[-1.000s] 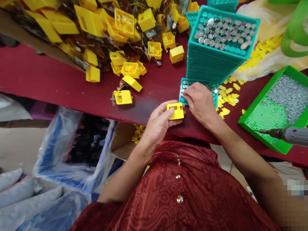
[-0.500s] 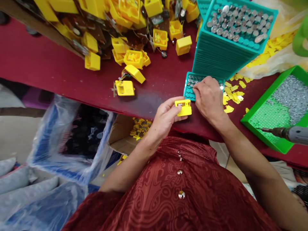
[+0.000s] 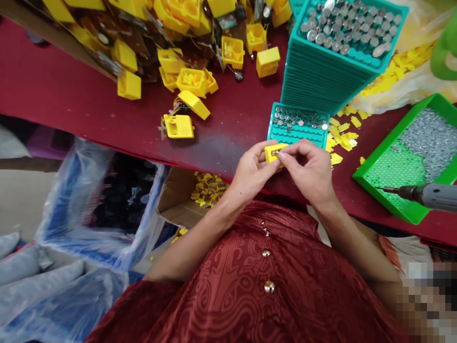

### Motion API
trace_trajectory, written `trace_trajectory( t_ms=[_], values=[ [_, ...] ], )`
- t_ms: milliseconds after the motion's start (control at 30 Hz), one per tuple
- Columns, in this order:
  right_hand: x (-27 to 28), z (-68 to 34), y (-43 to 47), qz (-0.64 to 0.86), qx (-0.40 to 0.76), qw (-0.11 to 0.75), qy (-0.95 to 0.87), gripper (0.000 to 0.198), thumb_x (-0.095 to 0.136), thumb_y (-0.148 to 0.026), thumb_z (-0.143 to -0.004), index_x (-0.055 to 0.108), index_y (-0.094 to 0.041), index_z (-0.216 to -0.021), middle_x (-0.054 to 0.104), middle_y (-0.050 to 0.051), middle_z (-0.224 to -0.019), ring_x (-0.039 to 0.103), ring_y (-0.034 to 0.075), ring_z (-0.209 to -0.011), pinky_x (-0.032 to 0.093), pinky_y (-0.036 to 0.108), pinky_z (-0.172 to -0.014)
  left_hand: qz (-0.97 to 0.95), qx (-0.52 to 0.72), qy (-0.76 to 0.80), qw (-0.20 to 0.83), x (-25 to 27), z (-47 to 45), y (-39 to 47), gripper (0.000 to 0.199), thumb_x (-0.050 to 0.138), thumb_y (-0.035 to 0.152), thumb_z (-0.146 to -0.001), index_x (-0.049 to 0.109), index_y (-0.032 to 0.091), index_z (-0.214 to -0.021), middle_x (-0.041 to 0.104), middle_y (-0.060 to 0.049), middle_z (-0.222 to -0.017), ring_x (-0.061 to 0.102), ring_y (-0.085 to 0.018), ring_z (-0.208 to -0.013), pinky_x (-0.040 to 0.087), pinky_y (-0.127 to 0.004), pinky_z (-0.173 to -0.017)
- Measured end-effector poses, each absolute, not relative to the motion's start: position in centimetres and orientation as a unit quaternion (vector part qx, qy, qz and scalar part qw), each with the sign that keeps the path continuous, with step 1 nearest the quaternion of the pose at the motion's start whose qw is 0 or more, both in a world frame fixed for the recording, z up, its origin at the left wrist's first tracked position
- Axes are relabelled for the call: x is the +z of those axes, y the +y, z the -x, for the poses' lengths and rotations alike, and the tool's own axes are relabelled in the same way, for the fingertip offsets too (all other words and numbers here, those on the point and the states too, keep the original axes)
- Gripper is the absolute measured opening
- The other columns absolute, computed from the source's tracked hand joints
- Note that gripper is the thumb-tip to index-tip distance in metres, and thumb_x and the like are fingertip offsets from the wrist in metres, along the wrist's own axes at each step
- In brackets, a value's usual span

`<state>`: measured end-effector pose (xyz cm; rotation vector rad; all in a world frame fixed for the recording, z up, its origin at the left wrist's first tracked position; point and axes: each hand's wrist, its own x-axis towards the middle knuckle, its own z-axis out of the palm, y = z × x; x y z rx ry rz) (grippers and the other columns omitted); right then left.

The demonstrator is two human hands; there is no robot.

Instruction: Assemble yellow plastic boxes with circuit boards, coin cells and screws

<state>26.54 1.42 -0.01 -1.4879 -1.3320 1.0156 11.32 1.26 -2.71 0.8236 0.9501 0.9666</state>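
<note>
My left hand [image 3: 252, 166] holds a small yellow plastic casing [image 3: 270, 151] between thumb and fingers, its slotted side facing up. My right hand [image 3: 310, 166] pinches a silvery button cell [image 3: 277, 153] at the casing's slot; the fingertips hide most of the cell. Just beyond both hands lies a teal tray [image 3: 298, 138] with rows of button cells [image 3: 285, 116] in its far part. Behind it rises a tall stack of teal trays [image 3: 317, 78], its top one full of loose cells [image 3: 352, 28].
A green basket [image 3: 383, 202] of small metal parts stands right, with a power screwdriver [image 3: 424, 194] over it. Yellow covers [image 3: 344, 138] lie beside the tray. Wired yellow casings [image 3: 178, 126] sit left, more heaped behind. Below the edge are a cardboard box [image 3: 174, 205] and a lined blue crate [image 3: 64, 238].
My right hand has come back from the teal tray to the yellow casing, with a button cell at its fingertips. My left hand has tilted the casing and shifted slightly right.
</note>
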Motion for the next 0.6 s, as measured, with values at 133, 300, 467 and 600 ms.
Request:
trace_trajectory(
  t_ms=[133, 300, 467, 600],
  values=[
    [0.0, -26.7, 1.3, 0.614, 0.448, 0.412, -0.503, 0.007, 0.072, -0.02, -0.083, 0.072, -0.017, -0.077, 0.072, 0.001, -0.081, 0.063, 0.011, -0.072, 0.053, 0.026, -0.072, -0.41, 0.432, 0.449, 0.666, -3.1, -11.9, 1.0, 0.055, 0.088, 0.038, -0.084, 0.063, 0.018, -0.129, 0.08, -0.012, -0.125, 0.077, -0.024, -0.115, 0.061, -0.034, -0.098],
    [0.7, -26.9, 1.1, 0.633, 0.322, 0.379, -0.594, 0.01, 0.068, -0.018, -0.084, 0.068, -0.018, -0.074, 0.07, 0.003, -0.081, 0.064, 0.014, -0.08, 0.053, 0.031, -0.079, -0.45, 0.43, 0.496, 0.605, -3.3, -12.4, 0.5, 0.051, 0.083, 0.034, -0.086, 0.064, 0.022, -0.132, 0.08, -0.01, -0.129, 0.077, -0.023, -0.111, 0.06, -0.034, -0.097],
    [0.4, -27.4, 1.5, 0.609, 0.477, 0.386, -0.502, 0.01, 0.071, -0.022, -0.083, 0.067, -0.017, -0.076, 0.071, 0.002, -0.078, 0.064, 0.013, -0.072, 0.054, 0.028, -0.072, -0.466, 0.424, 0.506, 0.589, -2.9, -12.5, 0.4, 0.047, 0.081, 0.029, -0.088, 0.066, 0.024, -0.132, 0.08, -0.009, -0.129, 0.075, -0.023, -0.114, 0.059, -0.034, -0.099],
    [0.3, -27.5, 1.3, 0.622, 0.452, 0.395, -0.502, 0.009, 0.07, -0.02, -0.083, 0.066, -0.017, -0.075, 0.07, 0.001, -0.077, 0.061, 0.012, -0.071, 0.051, 0.028, -0.071, -0.451, 0.416, 0.487, 0.622, -2.9, -12.8, 0.5, 0.048, 0.079, 0.03, -0.088, 0.064, 0.02, -0.132, 0.08, -0.011, -0.126, 0.077, -0.024, -0.111, 0.061, -0.035, -0.096]
  ],
)
